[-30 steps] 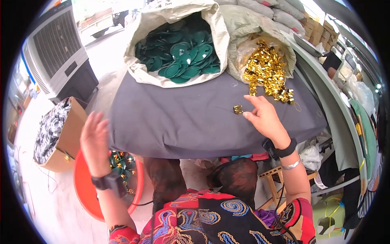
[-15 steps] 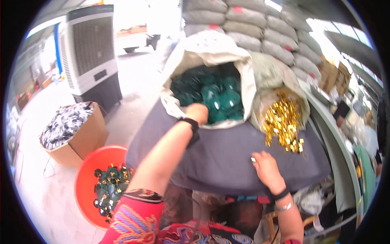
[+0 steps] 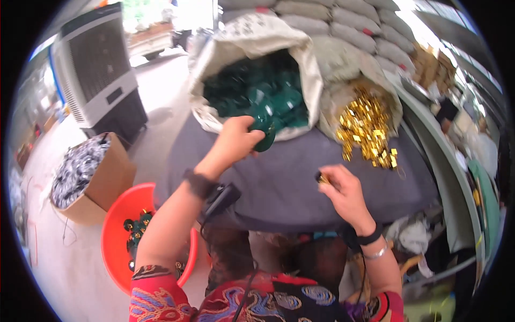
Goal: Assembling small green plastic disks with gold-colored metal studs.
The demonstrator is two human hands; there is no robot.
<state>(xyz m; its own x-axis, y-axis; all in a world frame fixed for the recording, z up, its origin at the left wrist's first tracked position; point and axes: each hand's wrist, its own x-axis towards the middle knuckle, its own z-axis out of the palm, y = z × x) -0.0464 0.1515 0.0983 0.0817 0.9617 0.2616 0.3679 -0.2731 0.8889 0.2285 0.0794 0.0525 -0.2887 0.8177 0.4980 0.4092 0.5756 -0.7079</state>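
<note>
My left hand [image 3: 236,140] pinches a dark green, shiny round disc [image 3: 265,140] just outside the mouth of a white woven sack [image 3: 201,110]. Inside that sack lies a heap of similar green shiny pieces [image 3: 252,86]. To the right, my right hand [image 3: 347,194] is closed over the dark padded surface, with a small gold piece [image 3: 324,179] between thumb and fingers; a dark bit shows at its tip. Beyond it, many small gold pieces [image 3: 367,123] spill from a second sack [image 3: 335,70] onto the dark cloth [image 3: 279,182].
At lower left, an orange-red basin [image 3: 113,241] holds green discs with gold bits, partly behind my left forearm. Beside it stand a cardboard box [image 3: 110,180] of grey-white pieces and an air cooler [image 3: 96,64]. Stacked grey sacks [image 3: 348,21] rise behind; a greenish ledge [image 3: 448,198] runs along the right.
My left hand has come out of the sack's mouth and now holds a green disc. My right hand, still pinching a gold piece, has turned and moved slightly up and left. The view has shifted.
</note>
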